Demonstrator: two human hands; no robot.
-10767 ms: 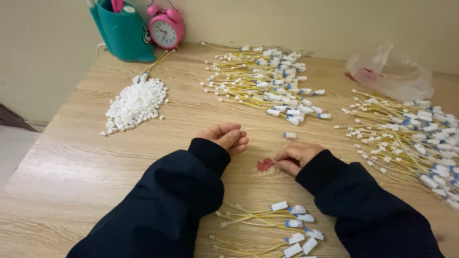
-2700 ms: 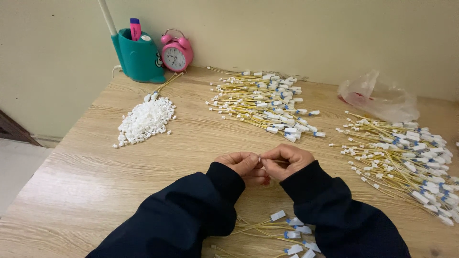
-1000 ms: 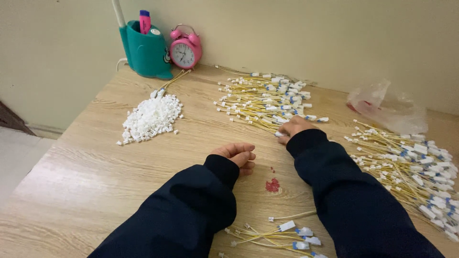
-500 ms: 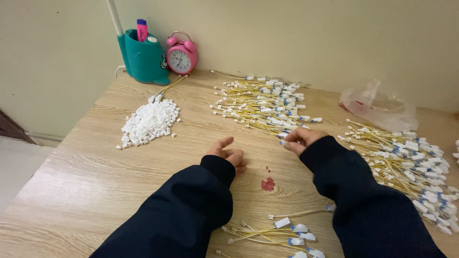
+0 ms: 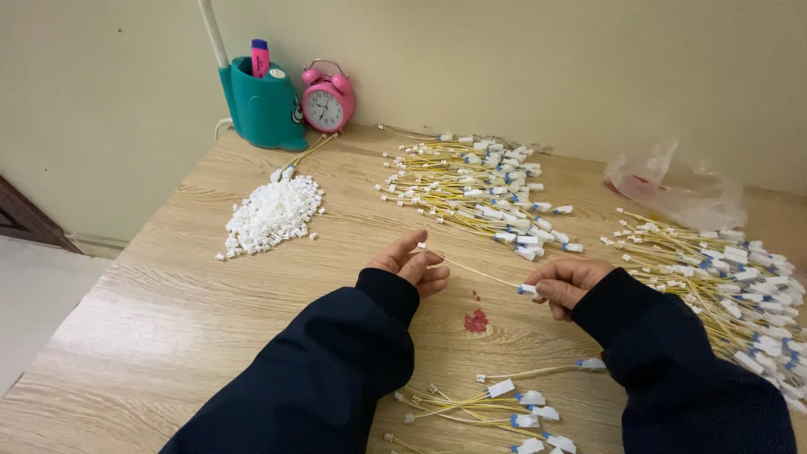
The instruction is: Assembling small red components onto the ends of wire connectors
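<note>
A thin yellow wire (image 5: 472,270) with a small white tip and a white-and-blue tag is stretched between my two hands above the wooden table (image 5: 168,311). My left hand (image 5: 412,265) pinches its white-tipped end. My right hand (image 5: 565,282) grips the tagged end. Both arms wear dark sleeves. A pile of similar tagged wires (image 5: 471,181) lies beyond my hands, a second pile (image 5: 723,269) at the right, and a small bunch (image 5: 496,408) near the front edge. Small red bits (image 5: 476,320) lie on the table between my hands.
A heap of small white connectors (image 5: 273,214) lies at the left. A teal pen holder (image 5: 262,102) and a pink alarm clock (image 5: 327,99) stand by the wall. A crumpled clear plastic bag (image 5: 681,189) sits at the back right.
My right hand has come back from the far wire pile with one wire. My left hand has lifted and taken its other end, so the wire now spans both hands.
</note>
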